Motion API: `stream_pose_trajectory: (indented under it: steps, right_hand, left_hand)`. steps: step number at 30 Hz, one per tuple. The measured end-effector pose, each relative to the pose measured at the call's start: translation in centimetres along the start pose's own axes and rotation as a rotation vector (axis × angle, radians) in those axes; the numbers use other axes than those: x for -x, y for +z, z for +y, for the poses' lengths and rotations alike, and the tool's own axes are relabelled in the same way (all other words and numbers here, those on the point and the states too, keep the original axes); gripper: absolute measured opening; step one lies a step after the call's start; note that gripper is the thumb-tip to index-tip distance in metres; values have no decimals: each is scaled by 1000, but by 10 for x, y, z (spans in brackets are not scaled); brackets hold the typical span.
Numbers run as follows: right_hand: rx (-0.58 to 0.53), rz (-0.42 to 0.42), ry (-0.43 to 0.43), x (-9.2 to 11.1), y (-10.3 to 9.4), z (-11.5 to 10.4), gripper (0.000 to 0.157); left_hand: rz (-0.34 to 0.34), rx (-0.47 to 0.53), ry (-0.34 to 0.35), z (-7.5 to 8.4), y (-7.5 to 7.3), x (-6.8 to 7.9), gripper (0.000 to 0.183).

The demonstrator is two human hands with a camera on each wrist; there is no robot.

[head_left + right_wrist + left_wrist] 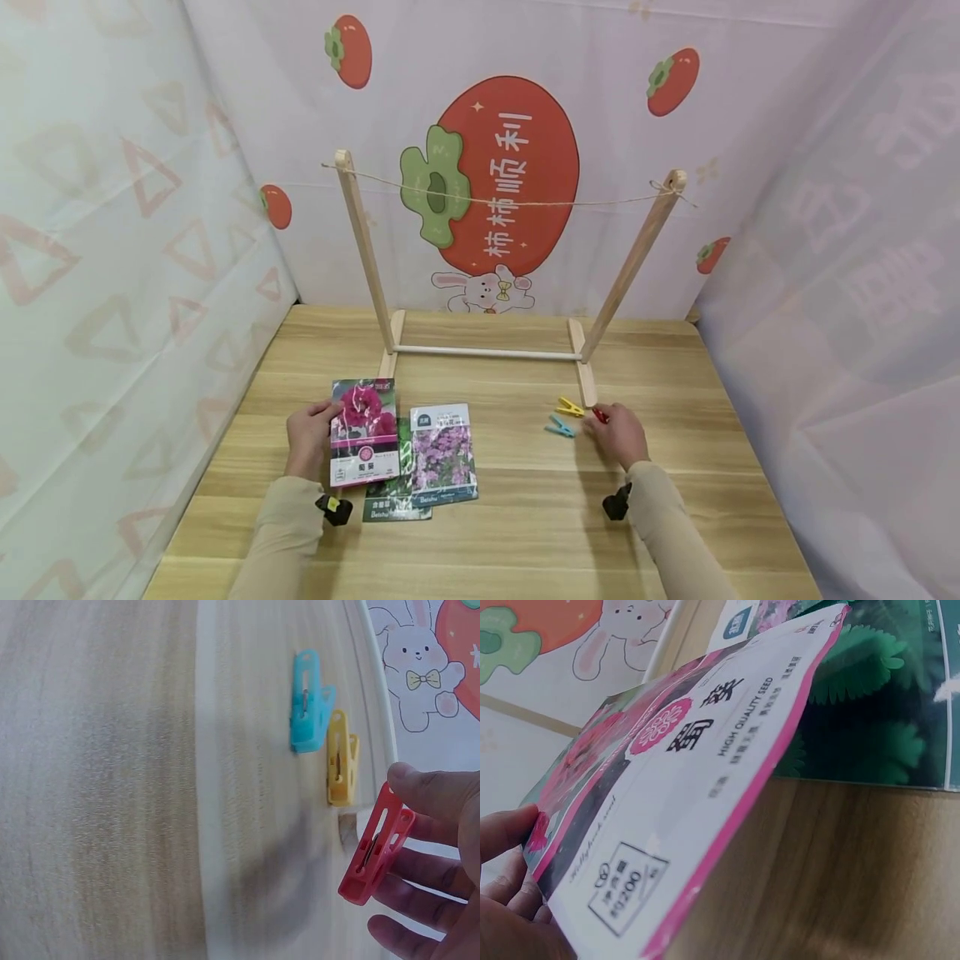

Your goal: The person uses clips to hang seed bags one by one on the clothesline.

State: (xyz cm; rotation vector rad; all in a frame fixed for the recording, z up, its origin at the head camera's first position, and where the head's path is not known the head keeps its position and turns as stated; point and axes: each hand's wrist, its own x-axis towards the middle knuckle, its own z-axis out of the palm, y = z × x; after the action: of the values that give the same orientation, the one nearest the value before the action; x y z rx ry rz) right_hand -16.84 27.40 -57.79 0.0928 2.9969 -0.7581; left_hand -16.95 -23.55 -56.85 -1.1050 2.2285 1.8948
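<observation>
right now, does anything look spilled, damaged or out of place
Nothing looks spilled or damaged. The white seed packet with purple flowers overlaps the dark green leafy packet, ordinary enough. Only the white fruit-printed backdrop seems odd: in the head view its cartoon rabbit lies sideways, as if the print were turned.

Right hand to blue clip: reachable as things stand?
Probably yes: the blue clip lies uncovered on the table, close to the right hand, though that hand holds the red clip.
</observation>
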Motion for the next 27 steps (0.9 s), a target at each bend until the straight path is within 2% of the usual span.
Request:
stream_pose_trajectory:
  steps: [4, 7, 11, 14, 20, 27]
  right_hand:
    - [-10, 18, -30, -1, -5, -4, 37]
    - [-20, 47, -55, -2, -7, -6, 36]
    - [-46, 114, -87, -3, -11, -9, 34]
    - [-63, 151, -108, -3, -13, -12, 35]
    - [-82, 147, -96, -5, -18, -18, 38]
    - [-131, 150, -83, -6, -23, -26, 37]
  left_hand:
    - [1, 5, 37, 2, 1, 0, 42]
    - [-3, 14, 33, 6, 1, 2, 42]
    - [-35, 24, 39, 13, 3, 5, 44]
    - [-56, 31, 68, 20, 4, 7, 44]
    - [-58, 58, 114, 31, 6, 12, 45]
    - [-55, 92, 122, 42, 6, 19, 40]
